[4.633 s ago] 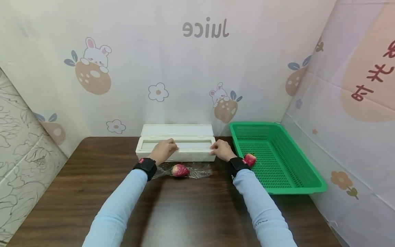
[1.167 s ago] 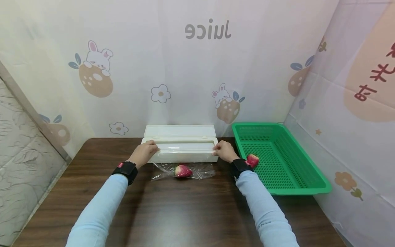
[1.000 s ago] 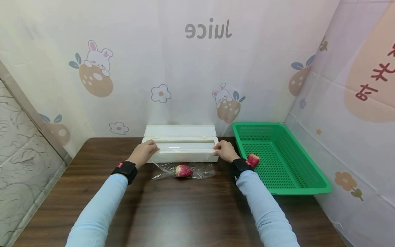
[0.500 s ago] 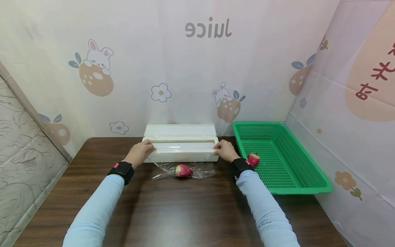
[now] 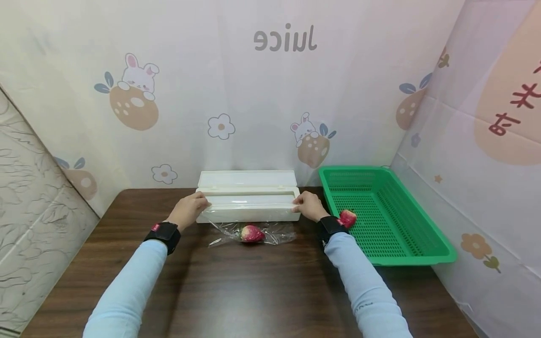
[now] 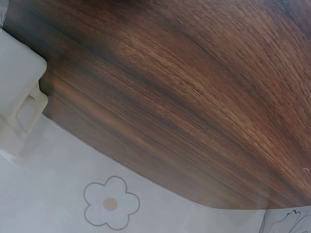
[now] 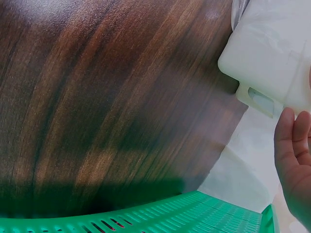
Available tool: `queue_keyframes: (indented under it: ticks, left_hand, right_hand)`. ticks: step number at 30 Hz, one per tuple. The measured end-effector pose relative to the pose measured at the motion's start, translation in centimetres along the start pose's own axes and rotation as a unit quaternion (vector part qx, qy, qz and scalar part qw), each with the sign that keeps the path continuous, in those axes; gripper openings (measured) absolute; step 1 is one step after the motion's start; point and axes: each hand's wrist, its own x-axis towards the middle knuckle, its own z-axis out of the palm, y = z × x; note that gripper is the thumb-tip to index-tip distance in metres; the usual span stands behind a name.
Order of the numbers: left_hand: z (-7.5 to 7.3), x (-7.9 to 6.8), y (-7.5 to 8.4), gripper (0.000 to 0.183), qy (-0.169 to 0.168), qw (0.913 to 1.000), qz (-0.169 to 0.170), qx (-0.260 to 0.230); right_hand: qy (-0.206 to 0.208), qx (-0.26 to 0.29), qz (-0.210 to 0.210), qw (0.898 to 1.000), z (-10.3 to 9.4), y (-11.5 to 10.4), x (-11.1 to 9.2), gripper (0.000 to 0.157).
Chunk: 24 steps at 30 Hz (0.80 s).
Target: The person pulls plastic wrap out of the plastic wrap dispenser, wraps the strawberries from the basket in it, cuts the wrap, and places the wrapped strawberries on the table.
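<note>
Head view: white box [image 5: 276, 215] at back of wooden table [image 5: 249, 295], lid [image 5: 247, 178] raised. Strawberry [image 5: 252, 234] just in front, amid crumpled clear film [image 5: 280, 233]; wrapped or merely lying on it, cannot tell. Left hand [image 5: 189, 210] at box's left end, thumb and fingers narrowed, pinching film. Right hand [image 5: 310, 206] at right end, thumb and finger bent by the rim; what they grip, if anything, cannot tell. Green basket [image 5: 393, 230] to the right, second strawberry [image 5: 348, 218] inside near its left wall. Left wrist view: box end with pale loop [image 6: 40, 109], table, flower print [image 6: 112, 204]. Right wrist view: right-hand fingers gently curved at box's end; basket wall along bottom.
</note>
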Motion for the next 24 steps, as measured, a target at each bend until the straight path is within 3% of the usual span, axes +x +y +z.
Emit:
queue_keyframes:
  ticks: [8, 15, 24]
  left_hand:
    - [-0.3, -0.1, -0.4, 0.004, 0.018, 0.9997, 0.004, 0.017]
    - [-0.3, 0.0, -1.1, 0.009, 0.040, 0.9976, 0.043, 0.036]
    - [-0.6, -0.2, -1.5, 0.010, 0.029, 0.9983, 0.041, 0.031]
  right_hand:
    - [0.001, 0.000, -0.006, 1.000, -0.1, 0.0, -0.1, 0.022]
    - [-0.004, -0.001, -0.018, 1.000, -0.3, -0.1, -0.2, 0.021]
    - [-0.007, 0.002, -0.012, 1.000, -0.1, -0.1, -0.1, 0.021]
